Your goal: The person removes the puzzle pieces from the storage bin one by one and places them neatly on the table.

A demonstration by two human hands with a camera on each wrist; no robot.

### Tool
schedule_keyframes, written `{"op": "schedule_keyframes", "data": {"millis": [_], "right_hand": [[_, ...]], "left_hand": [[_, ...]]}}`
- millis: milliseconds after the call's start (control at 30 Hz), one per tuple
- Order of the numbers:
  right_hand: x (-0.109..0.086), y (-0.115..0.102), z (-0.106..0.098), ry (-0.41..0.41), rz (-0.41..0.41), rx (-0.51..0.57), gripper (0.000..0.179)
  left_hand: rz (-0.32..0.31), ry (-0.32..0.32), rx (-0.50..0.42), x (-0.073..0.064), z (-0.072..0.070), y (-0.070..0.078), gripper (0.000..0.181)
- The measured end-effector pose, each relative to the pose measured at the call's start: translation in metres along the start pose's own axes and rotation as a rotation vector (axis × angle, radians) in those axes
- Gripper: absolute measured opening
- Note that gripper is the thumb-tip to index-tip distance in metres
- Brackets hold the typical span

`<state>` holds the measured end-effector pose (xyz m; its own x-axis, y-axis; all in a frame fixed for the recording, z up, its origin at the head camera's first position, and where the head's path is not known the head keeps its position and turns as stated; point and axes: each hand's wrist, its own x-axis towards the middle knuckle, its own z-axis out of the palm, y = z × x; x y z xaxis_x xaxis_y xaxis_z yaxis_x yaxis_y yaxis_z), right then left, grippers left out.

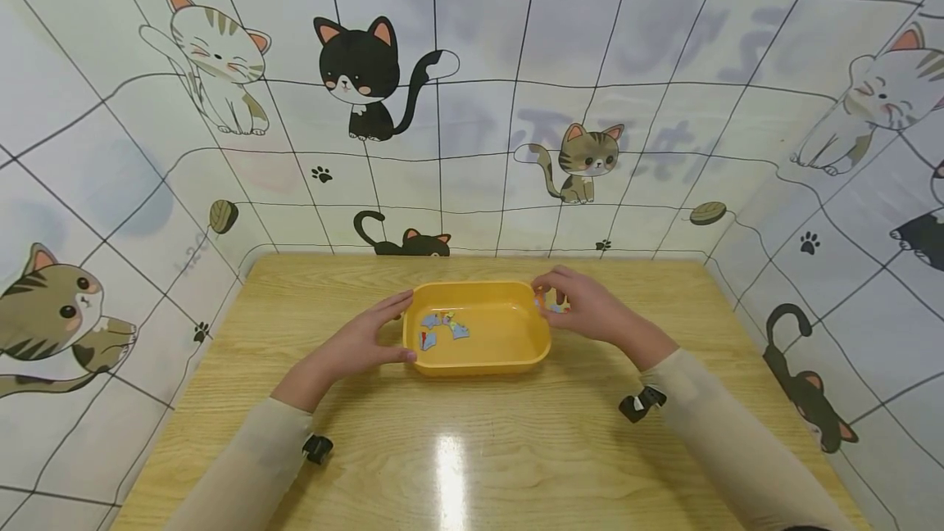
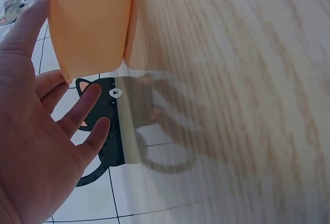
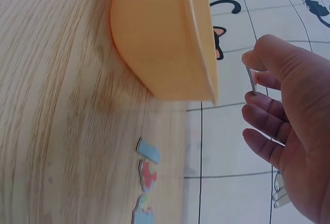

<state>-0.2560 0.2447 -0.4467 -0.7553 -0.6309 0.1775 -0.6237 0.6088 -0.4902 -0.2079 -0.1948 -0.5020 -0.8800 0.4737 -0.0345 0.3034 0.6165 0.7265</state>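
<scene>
A yellow rectangular tray (image 1: 479, 368) stands on the wooden table with several light-blue jigsaw puzzle pieces (image 1: 460, 330) in its left half. My left hand (image 1: 361, 341) spreads across the tray's left end, thumb at the front corner and fingertips by the back corner. In the left wrist view, its outer fingers stretch out past the tray (image 2: 92, 23). By the tray's right rim, my right hand (image 1: 588, 308) pinches a thin puzzle piece (image 3: 251, 80) between thumb and fingers, seen edge-on in the right wrist view. Its printed face is mostly hidden.
More puzzle pieces (image 3: 148, 175) lie on the table just right of the tray, partly behind my right hand in the head view. A white wall covering (image 1: 479, 105) with cartoon cats and grid lines rises behind the table (image 1: 516, 449) and along both sides.
</scene>
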Motion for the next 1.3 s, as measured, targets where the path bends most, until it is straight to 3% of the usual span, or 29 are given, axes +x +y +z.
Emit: {"op": "schedule_keyframes", "data": {"millis": [933,1300], "right_hand": [[-0.046,0.044,-0.026,0.026,0.185,-0.110,0.040],[-0.061,0.061,-0.028,0.001,0.281,-0.073,0.045]], "left_hand": [[0.012,0.003,0.011,-0.001,-0.004,0.004,0.107],[0.015,0.010,-0.001,-0.001,-0.001,0.002,0.104]]}}
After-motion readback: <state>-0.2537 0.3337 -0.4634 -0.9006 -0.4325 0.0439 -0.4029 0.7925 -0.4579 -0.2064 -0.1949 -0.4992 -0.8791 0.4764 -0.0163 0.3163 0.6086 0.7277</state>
